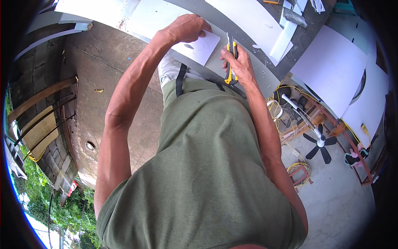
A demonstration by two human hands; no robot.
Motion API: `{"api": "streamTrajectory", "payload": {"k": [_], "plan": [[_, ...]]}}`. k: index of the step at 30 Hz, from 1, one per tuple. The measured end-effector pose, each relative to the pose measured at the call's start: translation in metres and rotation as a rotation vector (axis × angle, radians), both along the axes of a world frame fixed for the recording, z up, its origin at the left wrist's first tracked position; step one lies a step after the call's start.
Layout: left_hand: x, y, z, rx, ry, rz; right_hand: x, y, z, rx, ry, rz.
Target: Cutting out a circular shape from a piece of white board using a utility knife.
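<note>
A small white sheet with curved lines drawn on it and a dark, leaf-shaped opening lies at the table's near edge. My left hand bends over its far side, fingers curled down against the sheet; their tips are partly hidden. Just to the right, my right hand is closed around a yellow and black utility knife. Its thin blade is out and points away from me, a little apart from the sheet.
The grey table bears large white sheets, narrow white strips, a grey lump and a pencil. More white sheets lean at the right. Below them are a small black-bladed fan and a coiled yellow cord.
</note>
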State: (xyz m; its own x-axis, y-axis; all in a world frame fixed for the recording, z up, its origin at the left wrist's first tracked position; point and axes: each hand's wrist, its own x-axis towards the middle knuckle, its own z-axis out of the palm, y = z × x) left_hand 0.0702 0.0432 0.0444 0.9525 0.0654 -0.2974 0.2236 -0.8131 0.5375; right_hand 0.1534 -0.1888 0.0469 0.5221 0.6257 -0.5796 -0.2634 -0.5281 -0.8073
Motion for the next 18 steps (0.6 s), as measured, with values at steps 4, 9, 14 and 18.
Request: {"api": "streamTrajectory", "payload": {"k": [4,9,14,18], "plan": [[-0.006,0.003,-0.01,0.316,-0.272,0.003,0.004,-0.012,-0.006,0.003,-0.008,0.008],[-0.062,-0.057,-0.013,0.301,-0.223,0.435,0.005,-0.007,0.019,-0.151,-0.11,0.19],[-0.085,-0.087,-0.038,0.218,-0.246,0.473,0.009,0.002,0.0,-0.151,-0.564,0.519],[-0.089,-0.072,-0.051,0.204,-0.295,0.449,0.013,0.023,0.005,-0.194,-0.734,0.662]]}}
